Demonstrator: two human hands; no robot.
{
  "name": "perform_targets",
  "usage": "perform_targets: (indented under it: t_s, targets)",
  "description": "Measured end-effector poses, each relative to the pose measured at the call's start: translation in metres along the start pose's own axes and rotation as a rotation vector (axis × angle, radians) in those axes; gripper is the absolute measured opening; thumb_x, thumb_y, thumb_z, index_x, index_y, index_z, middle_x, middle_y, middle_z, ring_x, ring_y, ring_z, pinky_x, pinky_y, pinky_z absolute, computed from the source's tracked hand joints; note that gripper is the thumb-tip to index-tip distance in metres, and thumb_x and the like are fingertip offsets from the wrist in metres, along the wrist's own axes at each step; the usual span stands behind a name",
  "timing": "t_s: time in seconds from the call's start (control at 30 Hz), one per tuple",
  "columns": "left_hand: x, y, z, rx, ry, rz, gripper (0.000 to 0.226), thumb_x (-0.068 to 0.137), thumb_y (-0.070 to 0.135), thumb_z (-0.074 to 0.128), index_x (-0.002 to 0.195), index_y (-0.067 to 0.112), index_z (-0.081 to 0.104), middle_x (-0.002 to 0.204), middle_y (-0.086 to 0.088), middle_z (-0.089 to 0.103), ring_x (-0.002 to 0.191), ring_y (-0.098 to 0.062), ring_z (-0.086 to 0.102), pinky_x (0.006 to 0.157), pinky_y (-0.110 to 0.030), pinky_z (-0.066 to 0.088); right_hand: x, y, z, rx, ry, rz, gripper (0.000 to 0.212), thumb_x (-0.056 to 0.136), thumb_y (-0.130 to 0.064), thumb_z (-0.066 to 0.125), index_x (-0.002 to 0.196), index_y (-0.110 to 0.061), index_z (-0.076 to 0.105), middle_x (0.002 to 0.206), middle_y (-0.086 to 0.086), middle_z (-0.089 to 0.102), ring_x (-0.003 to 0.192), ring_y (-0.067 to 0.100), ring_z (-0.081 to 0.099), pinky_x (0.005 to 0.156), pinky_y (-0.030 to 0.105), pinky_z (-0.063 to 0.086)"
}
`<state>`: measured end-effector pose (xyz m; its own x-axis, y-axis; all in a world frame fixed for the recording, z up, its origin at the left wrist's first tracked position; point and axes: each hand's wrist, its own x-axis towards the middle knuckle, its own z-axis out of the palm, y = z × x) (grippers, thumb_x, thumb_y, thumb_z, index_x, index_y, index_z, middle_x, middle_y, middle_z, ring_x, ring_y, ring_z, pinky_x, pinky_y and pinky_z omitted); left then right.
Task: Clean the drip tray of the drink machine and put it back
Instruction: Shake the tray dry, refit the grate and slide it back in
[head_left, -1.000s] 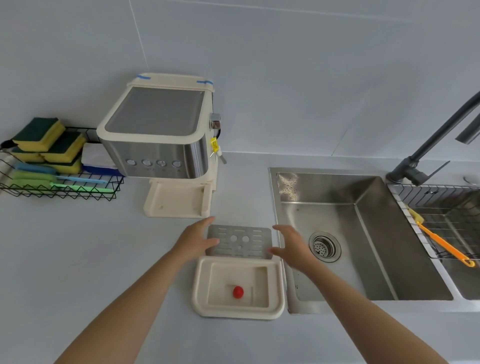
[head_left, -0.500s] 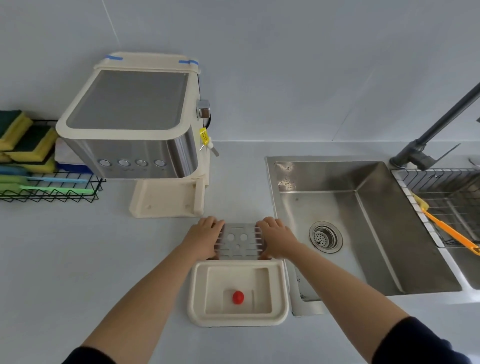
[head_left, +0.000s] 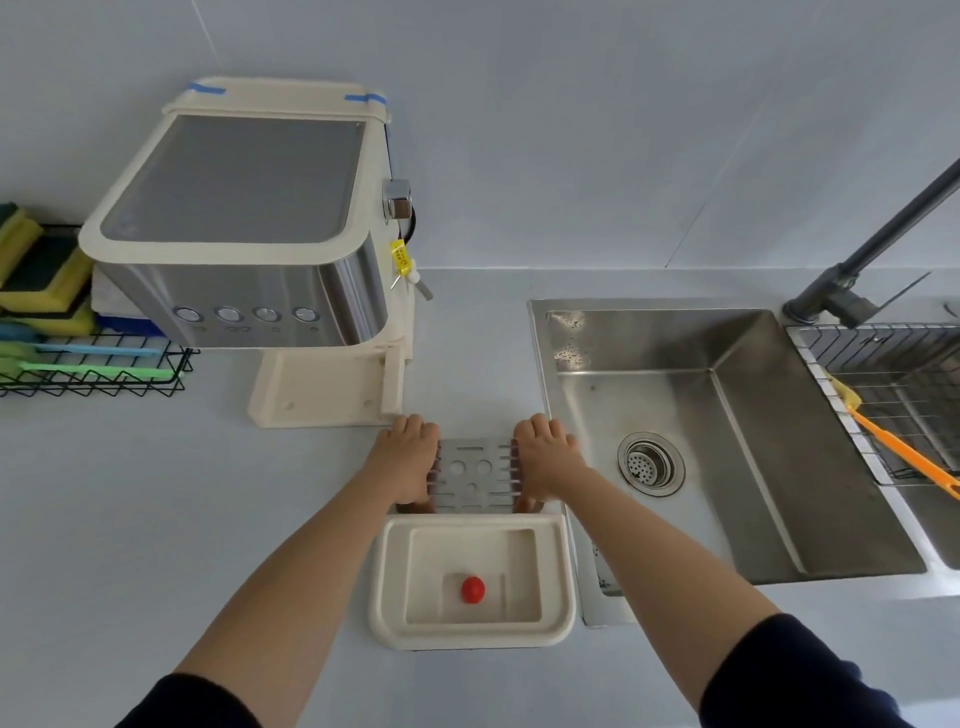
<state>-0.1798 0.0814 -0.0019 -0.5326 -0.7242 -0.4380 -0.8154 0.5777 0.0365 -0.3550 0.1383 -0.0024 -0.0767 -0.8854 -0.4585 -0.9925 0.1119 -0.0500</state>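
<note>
The drip tray, a smooth cream plastic basin, sits on the counter beside the sink, out of the drink machine, so refitting is not yet done; whether it is washed I cannot tell. The left hand and right hand curl their fingers round the side edges of its flat, slotted steel grate, just beyond the basin.

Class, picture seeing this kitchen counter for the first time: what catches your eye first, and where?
At centre, the person's left grip and right grip hold a perforated grey metal grate by its sides. Just nearer lies the cream plastic drip tray with a red round piece inside. The cream-and-steel drink machine stands back left, a stainless steel sink right.
</note>
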Motion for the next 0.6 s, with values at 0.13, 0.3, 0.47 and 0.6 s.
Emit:
perform_targets:
  t_s: [0.13,0.3,0.47,0.6]
  targets:
    - [-0.002,0.0,0.0,-0.002,0.025,-0.014,0.073,0.066,0.036,0.074,0.122,0.009,0.036,0.125,-0.01,0.037,0.117,-0.026,0.035,0.095,-0.031,0.034,-0.003,0.001,0.0,0.023,0.039,0.016,0.074,0.068,-0.021,0.075,0.126,-0.009,0.029,0.128,0.007,0.033,0.117,0.024,0.034,0.096,0.033,0.036]
    - [-0.01,-0.006,0.004,-0.201,0.053,-0.084,0.083,0.058,0.038,0.079,0.125,0.018,0.034,0.121,-0.011,0.035,0.113,-0.028,0.037,0.093,-0.033,0.037,-0.008,0.002,0.002,0.082,0.089,0.021,0.062,0.075,-0.014,0.066,0.124,-0.009,0.03,0.127,0.008,0.035,0.115,0.023,0.037,0.094,0.032,0.037]
    - [-0.015,-0.007,0.005,-0.45,0.039,-0.111,0.084,0.058,0.025,0.081,0.126,0.024,0.032,0.12,-0.012,0.048,0.103,-0.03,0.053,0.085,-0.038,0.048,-0.011,0.001,-0.002,0.241,0.054,0.004,0.077,0.066,-0.019,0.08,0.123,-0.004,0.029,0.127,0.01,0.032,0.115,0.024,0.039,0.099,0.032,0.042]
    - [-0.012,-0.009,0.001,-0.746,0.035,-0.189,0.077,0.065,0.021,0.079,0.129,0.018,0.036,0.119,-0.009,0.056,0.107,-0.027,0.054,0.087,-0.033,0.043,-0.017,-0.001,-0.011,0.325,0.069,-0.033,0.085,0.063,-0.018,0.083,0.126,-0.001,0.028,0.13,0.013,0.027,0.117,0.026,0.038,0.101,0.026,0.038]
